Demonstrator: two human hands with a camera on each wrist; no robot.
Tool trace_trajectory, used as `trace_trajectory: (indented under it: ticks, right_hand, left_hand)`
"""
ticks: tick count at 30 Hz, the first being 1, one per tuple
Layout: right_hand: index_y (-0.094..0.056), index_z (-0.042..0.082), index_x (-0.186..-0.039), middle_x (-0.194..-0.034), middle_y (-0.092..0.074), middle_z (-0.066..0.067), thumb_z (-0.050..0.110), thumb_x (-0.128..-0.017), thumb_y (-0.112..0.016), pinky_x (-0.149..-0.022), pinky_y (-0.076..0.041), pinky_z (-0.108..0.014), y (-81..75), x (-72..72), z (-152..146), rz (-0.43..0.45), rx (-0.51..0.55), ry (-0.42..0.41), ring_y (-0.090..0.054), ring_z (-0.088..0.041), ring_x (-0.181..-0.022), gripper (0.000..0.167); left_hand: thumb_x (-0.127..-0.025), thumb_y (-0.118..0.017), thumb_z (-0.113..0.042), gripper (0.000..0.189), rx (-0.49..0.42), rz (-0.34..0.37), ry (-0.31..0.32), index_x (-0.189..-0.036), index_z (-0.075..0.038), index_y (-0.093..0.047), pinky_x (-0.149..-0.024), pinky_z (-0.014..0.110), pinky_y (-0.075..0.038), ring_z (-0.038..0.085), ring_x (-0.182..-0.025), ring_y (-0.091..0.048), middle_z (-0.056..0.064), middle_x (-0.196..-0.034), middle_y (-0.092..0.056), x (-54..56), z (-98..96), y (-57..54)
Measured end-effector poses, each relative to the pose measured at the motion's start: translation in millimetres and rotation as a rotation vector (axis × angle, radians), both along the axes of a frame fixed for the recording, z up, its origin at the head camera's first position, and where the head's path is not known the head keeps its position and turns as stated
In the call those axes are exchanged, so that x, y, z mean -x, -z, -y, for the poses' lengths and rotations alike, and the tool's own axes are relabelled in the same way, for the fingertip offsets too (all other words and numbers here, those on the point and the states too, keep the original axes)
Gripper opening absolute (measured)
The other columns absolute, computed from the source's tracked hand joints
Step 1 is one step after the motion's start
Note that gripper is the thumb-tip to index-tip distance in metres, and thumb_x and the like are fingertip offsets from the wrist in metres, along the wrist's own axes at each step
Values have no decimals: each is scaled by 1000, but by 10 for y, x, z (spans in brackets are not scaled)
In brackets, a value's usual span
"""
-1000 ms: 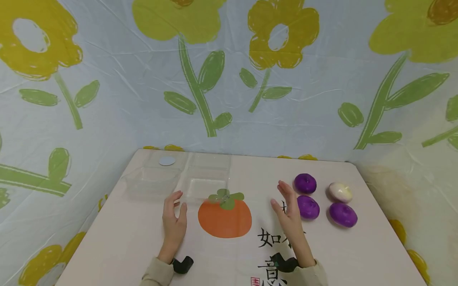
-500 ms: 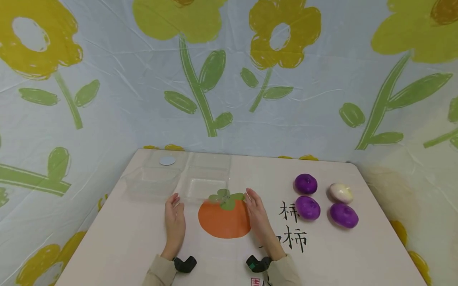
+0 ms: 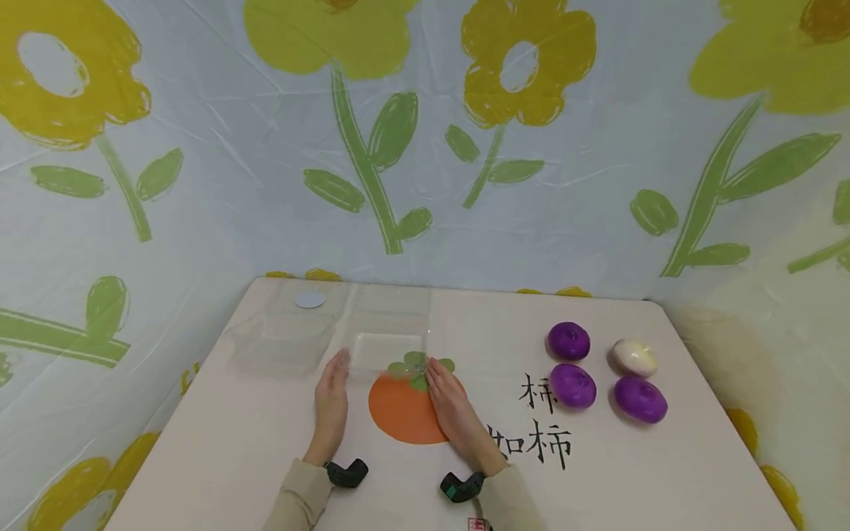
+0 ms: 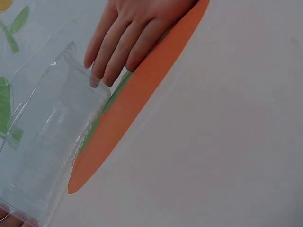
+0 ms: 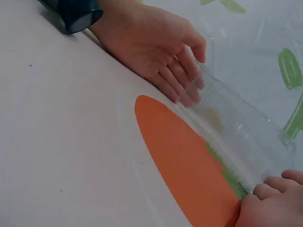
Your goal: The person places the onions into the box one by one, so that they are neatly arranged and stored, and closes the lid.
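On the table, a clear plastic box (image 3: 387, 352) with its lid raised at the back stands in front of me. My left hand (image 3: 330, 405) is at its left front corner, fingers fairly straight and fingertips by the wall. At the right front corner is my right hand (image 3: 458, 417); in the left wrist view its extended fingers (image 4: 116, 54) touch the box wall (image 4: 52, 132). In the right wrist view the left hand's loosely bent fingers (image 5: 177, 78) lie against the other end of the box (image 5: 236, 127). Neither hand curls round it.
A second clear box (image 3: 282, 339) stands to the left, a white oval sticker (image 3: 310, 299) on its lid. Several glossy purple onion-like vegetables (image 3: 572, 386) and a whitish bulb (image 3: 634, 358) lie at the right. A flowered cloth (image 3: 531, 221) hangs behind the table.
My right hand has swung left from beside the purple vegetables to the box's right front corner. The left hand has shifted slightly right, to its left corner. The box looks nearly unmoved.
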State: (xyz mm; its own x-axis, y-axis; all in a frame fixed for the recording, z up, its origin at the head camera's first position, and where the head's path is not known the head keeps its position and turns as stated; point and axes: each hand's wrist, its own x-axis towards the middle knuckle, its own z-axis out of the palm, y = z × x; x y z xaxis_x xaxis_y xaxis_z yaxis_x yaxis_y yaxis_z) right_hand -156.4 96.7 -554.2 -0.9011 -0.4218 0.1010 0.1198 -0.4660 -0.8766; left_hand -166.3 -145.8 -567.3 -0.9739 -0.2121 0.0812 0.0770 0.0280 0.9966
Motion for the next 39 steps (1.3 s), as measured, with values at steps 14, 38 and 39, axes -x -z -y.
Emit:
trace_trajectory:
  ticks: [14, 38, 39]
  right_hand:
    - [2, -2, -157, -165, 7, -18, 15, -110, -24, -122, 1, -40, -4, -19, -47, 21, -78, -8, 6, -29, -152, 56]
    - [-12, -3, -155, -164, -8, -19, 20, -109, -35, -123, -10, -37, -45, -24, -250, 75, -161, 101, -9, -28, -151, 57]
    - [-13, -3, -155, -163, -9, -19, 20, -109, -36, -122, -10, -37, -44, -24, -258, 79, -165, 108, -10, -29, -151, 57]
  left_hand:
    - [-106, -45, -14, 43, 101, -21, 28, -144, 6, -45, -112, 27, -36, 27, -139, -42, 17, -149, -47, -135, -63, -361]
    - [-103, -56, -24, 46, 20, -38, 43, -141, 1, -52, -103, 16, -39, 21, -136, -46, 9, -146, -52, 14, -181, 19]
    - [-103, -56, -24, 46, 22, -48, 41, -141, 2, -52, -103, 15, -40, 20, -136, -46, 8, -145, -52, 13, -193, 26]
